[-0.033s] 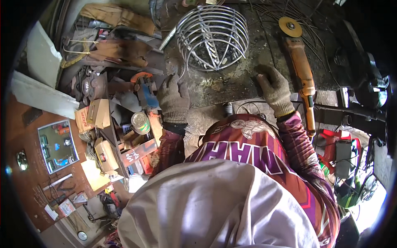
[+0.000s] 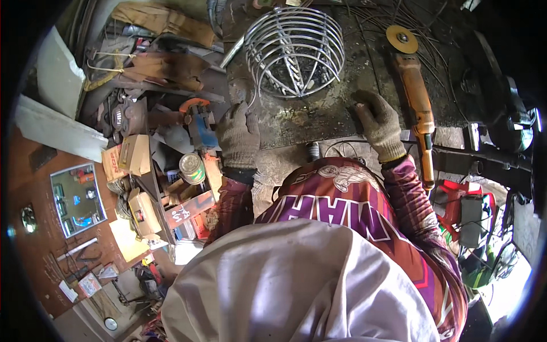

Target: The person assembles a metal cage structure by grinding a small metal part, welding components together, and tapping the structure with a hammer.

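Our right grip [image 2: 382, 126] is partly open at the desk [image 2: 319, 122] edge, thumb apart from the fingers, nothing seen in it. Our left grip [image 2: 238, 139] has its fingers bent, tips by the wire basket's [image 2: 296, 51] loose rod end; can't tell if it's pinching that. Basket sits on the desk, ahead of and between us; angle grinder [image 2: 416, 94] lies right of our right grip.

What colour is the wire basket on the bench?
The wire basket is silvery grey, visible in the head view.
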Demonstrator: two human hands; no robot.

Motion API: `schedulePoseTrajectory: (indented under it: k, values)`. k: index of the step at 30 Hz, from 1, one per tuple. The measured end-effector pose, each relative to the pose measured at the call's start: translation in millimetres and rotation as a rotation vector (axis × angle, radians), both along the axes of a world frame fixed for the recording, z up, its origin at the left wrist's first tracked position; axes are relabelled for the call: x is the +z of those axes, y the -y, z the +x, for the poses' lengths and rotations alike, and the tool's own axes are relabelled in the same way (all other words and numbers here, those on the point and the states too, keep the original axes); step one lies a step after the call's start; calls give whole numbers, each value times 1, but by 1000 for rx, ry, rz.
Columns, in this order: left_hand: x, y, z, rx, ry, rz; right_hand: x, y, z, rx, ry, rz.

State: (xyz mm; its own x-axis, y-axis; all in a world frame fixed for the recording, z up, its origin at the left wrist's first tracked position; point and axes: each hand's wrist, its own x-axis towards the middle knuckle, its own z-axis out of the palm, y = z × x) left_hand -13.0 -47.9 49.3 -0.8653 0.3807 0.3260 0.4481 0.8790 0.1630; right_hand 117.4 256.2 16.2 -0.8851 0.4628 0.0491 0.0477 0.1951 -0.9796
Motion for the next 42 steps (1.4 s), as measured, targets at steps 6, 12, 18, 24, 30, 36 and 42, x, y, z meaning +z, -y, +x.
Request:
schedulePoseTrajectory:
  k: [6, 12, 18, 24, 30, 36, 42]
  values:
    - [-3, 12, -20, -93, -29, -32, -11, 0, 0, -12, -4, -57]
    - [6, 15, -34, -93, 109, -206, -10, 3, 0, -25, 77, -62]
    - [9, 16, -47, -212, 129, -340, -18, 6, -3, -48, 14, 15]
    - [34, 22, -45, -141, 71, -237, -13, 7, -2, -71, -3, 196]
    - [52, 53, -40, -1, 451, 1207, -17, 6, 0, -76, 4, 160]
    - [70, 2, -8, -156, 980, 1760, 1, 17, 2, 66, -22, -192]
    - [0, -45, 11, -188, 1155, 1853, 46, 43, -20, 249, 143, -266]
